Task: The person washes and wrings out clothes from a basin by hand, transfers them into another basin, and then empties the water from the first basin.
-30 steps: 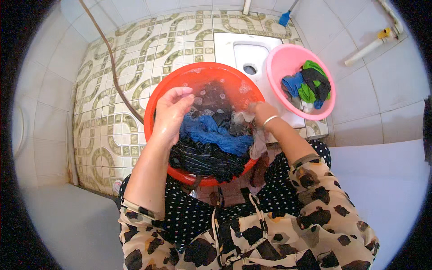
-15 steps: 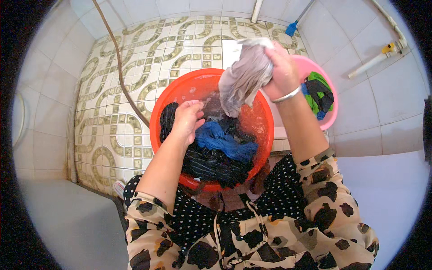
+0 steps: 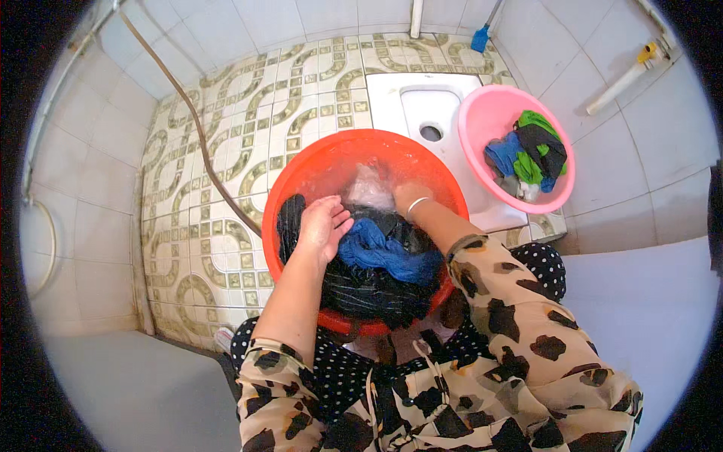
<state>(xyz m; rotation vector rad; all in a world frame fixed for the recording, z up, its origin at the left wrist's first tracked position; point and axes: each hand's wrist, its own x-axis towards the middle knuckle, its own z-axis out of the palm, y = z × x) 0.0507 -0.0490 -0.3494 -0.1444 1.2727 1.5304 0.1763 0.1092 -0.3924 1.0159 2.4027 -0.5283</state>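
Observation:
A large red basin [image 3: 280, 248] of water stands before me, with soaked clothes in it. In its water lies a wet light grey cloth [image 3: 370, 190], bunched up. My right hand [image 3: 409, 197] is down at the cloth's right end, closed on it; water and blur partly hide the fingers. Above the basin's left part hovers my left hand [image 3: 324, 227], its fingers loosely curled and apart, holding nothing. Just right of it a blue cloth [image 3: 384, 255] rests on black striped clothing [image 3: 361, 290].
A pink basin [image 3: 471, 124] holding green, black and blue clothes [image 3: 538, 154] sits on a white squat toilet [image 3: 388, 98] at the right. A brown hose [image 3: 197, 124] runs to the red basin's left side. Beyond are a blue brush [image 3: 480, 39] and a pipe with a yellow valve [image 3: 646, 54].
My right hand has brought the light grey cloth down from above the basin's far right rim into the water. The left hand stays over the basin. The view has shifted, showing more of the pink basin.

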